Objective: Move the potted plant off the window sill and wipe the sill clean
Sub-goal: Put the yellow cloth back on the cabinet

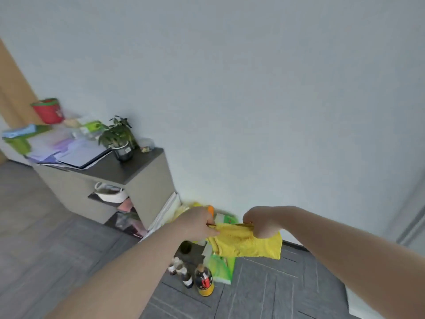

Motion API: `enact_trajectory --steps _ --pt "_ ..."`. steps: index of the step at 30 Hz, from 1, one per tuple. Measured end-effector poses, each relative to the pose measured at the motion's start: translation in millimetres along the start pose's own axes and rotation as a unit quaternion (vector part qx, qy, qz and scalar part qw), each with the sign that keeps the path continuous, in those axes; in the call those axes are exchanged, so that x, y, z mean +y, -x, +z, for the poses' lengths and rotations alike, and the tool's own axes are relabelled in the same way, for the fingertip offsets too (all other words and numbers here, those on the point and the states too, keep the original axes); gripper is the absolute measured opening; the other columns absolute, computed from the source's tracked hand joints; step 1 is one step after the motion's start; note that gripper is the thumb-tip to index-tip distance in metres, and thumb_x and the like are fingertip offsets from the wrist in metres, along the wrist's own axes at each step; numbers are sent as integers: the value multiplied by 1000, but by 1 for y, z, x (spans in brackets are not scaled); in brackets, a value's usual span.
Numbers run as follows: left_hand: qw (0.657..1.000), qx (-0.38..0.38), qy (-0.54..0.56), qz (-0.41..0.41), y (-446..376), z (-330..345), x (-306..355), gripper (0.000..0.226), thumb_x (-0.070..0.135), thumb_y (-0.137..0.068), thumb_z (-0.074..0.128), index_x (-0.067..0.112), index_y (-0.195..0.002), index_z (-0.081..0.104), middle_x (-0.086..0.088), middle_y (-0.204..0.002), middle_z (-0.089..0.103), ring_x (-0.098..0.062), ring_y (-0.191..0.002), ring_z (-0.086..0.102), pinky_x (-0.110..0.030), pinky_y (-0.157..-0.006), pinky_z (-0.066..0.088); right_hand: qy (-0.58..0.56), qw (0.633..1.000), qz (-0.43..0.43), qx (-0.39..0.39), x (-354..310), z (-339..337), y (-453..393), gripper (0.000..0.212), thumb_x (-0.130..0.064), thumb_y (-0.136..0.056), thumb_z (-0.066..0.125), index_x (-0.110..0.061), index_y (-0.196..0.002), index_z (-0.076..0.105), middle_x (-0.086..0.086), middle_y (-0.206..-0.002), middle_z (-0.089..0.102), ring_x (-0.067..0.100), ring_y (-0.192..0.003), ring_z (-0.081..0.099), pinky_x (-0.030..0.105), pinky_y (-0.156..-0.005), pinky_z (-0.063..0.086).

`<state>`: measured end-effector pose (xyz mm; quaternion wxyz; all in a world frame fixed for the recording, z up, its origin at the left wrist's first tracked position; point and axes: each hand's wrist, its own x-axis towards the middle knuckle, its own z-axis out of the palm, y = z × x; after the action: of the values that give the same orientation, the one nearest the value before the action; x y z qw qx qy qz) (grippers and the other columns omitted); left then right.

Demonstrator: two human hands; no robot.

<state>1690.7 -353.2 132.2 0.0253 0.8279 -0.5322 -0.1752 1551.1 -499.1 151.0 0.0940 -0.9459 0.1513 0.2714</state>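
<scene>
Plant (119, 137) already on the desk (138, 166); now stretching the yellow cloth (248, 244) right of it, left hand (199, 224) and right hand (261, 223) fingers pinching its top edge; next, likely carrying it to the unseen sill.

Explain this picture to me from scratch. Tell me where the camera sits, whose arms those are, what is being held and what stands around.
There is one picture, taken by a wide-angle camera worn on a person's head, looking forward and down. The two bare arms are that person's own. The left hand and the right hand each grip the top edge of a yellow cloth, stretched between them above the floor. On the left stands a grey cabinet with a dark top. On it sit a potted plant, papers and a red pot. On the floor by the wall stand some bottles and green packets. No window sill is in view.
</scene>
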Motion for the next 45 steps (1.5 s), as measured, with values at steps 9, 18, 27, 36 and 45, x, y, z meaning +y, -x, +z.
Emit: enact_trajectory --steps 9,18,27,36,45 --pt "985 34 88 -144 22 -37 -189 55 41 -86 64 18 -48 31 0 -51 28 -13 -47 27 -30 -52 20 55 988 -135 -47 -113 -96 -172 19 -4 -78 45 -14 -93 49 9 -89 51 23 -73 48 29 -57 40" --pt "975 43 87 -200 23 -68 -385 51 38 -88 61 15 -51 34 1 -51 26 -11 -47 26 -28 -52 21 120 978 -166 -42 -252 -155 -330 11 -2 -79 45 -8 -86 49 8 -83 49 24 -74 46 27 -53 34" --pt "983 25 59 -173 -36 -120 -566 38 37 -91 57 1 -87 67 -2 -68 49 -16 -68 44 -24 -55 29 101 985 -134 -28 -325 -227 -472 37 -10 -82 46 -1 -113 64 16 -110 65 33 -101 65 36 -79 57" --pt "982 19 38 -184 -139 -154 -703 33 38 -92 57 15 -110 70 -3 -101 69 -22 -93 62 -26 -69 39 97 988 -118 -11 -344 -291 -643 34 -10 -82 45 -3 -106 68 15 -105 69 30 -95 68 35 -76 58" --pt "983 -12 12 -182 -235 -187 -819 25 34 -91 54 20 -101 73 0 -87 68 -19 -80 59 -29 -68 45 36 995 -91 -4 -350 -326 -781 39 -9 -77 47 -8 -108 69 10 -103 70 28 -96 67 39 -82 58"
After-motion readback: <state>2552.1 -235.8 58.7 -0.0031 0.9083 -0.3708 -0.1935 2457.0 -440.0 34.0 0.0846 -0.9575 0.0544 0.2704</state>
